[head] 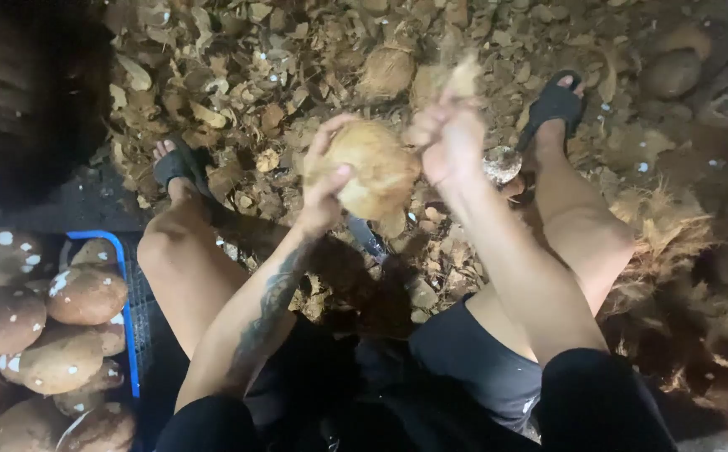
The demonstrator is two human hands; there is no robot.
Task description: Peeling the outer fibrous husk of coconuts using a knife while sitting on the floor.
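Fingers of my left hand [324, 180] were curled around a husked coconut [372, 167], thumb pressed on its near side, holding it up between my knees. My right hand [446, 138] was clenched on a strip of husk fibre [464, 77] sticking up from the fist, just beside the coconut's right edge. I could not tell whether that strip was joined to the coconut. A blade-like tool [368, 238] showed below the coconut, partly hidden. At my near left a blue-rimmed crate [129, 293] held brown peeled coconuts with white patches [86, 295]. My feet in black sandals [555, 105] rested on the floor, well apart. Beyond them, a thick litter of dry husk pieces [246, 75] covered the floor, with another coconut [386, 74] lying in it.
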